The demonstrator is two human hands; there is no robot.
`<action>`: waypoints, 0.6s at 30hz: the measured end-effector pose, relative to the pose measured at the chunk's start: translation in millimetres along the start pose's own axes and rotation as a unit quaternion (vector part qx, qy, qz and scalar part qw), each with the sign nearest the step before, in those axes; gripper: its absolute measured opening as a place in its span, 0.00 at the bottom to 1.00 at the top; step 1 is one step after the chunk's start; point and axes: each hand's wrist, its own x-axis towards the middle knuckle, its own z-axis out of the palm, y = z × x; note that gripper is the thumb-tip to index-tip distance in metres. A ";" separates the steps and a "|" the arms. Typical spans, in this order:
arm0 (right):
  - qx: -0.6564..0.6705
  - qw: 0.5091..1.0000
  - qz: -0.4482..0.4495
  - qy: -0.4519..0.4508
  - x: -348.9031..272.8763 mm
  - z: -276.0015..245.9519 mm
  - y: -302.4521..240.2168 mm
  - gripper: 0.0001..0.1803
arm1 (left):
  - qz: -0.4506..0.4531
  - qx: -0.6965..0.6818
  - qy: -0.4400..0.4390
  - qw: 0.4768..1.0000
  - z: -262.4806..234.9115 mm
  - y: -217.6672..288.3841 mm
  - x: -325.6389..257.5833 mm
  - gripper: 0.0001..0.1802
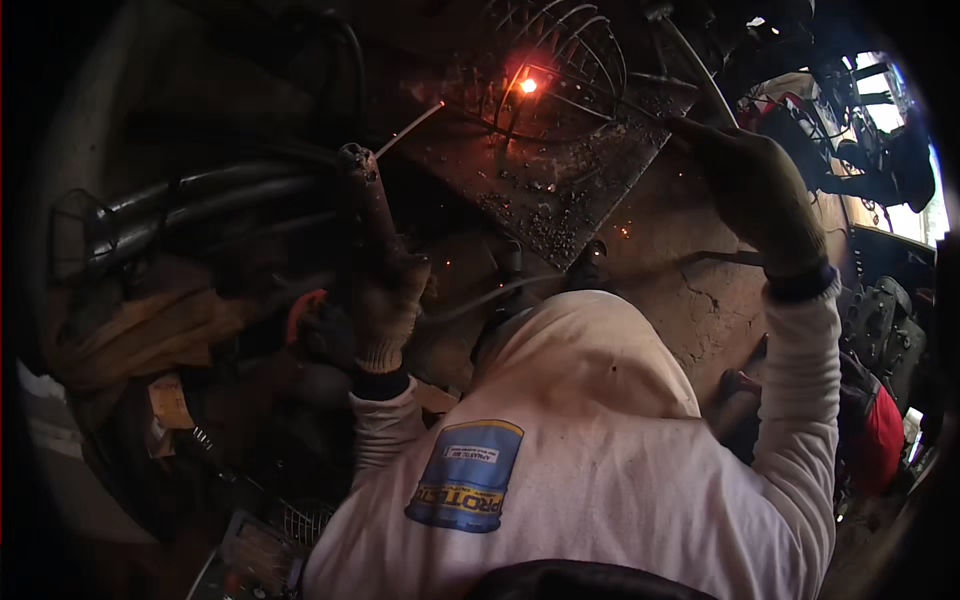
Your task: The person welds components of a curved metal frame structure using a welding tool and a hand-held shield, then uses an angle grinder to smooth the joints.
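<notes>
My left hand (388, 305), in a work glove, is closed round the handle of a welding electrode holder (370, 195). From its jaw a thin electrode (408, 130) points up and right, its tip glowing orange and apart from the work. A curved grille of metal rods (575, 50) lies on a dark metal plate (560, 190), with a bright red-hot spot (529, 86) on it. My gloved right hand (755, 185) is at the plate's right edge, closed on a hammer-like tool (697, 62) with a pale handle; its fingers are partly hidden.
Small dark bits lie scattered over the plate's near corner. Thick dark hoses or pipes (210, 205) run along the left. A cracked, brownish floor (700, 300) shows beyond the plate. Cluttered metal parts (885, 320) and a red cloth (882, 440) are at the right.
</notes>
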 end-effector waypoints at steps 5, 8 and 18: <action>0.069 0.993 0.007 0.096 -38.5 8.1 -22.9 0.20 | -0.050 -0.093 0.023 0.994 -2.6 -1.1 -13.4 0.15; 0.123 0.988 0.030 0.088 -54.3 18.5 -38.1 0.20 | -0.052 -0.092 0.015 0.994 -7.4 -13.1 -16.0 0.17; 0.041 0.992 0.115 0.011 -49.9 31.5 -71.7 0.24 | -0.033 -0.050 0.007 0.998 2.9 0.7 -17.3 0.16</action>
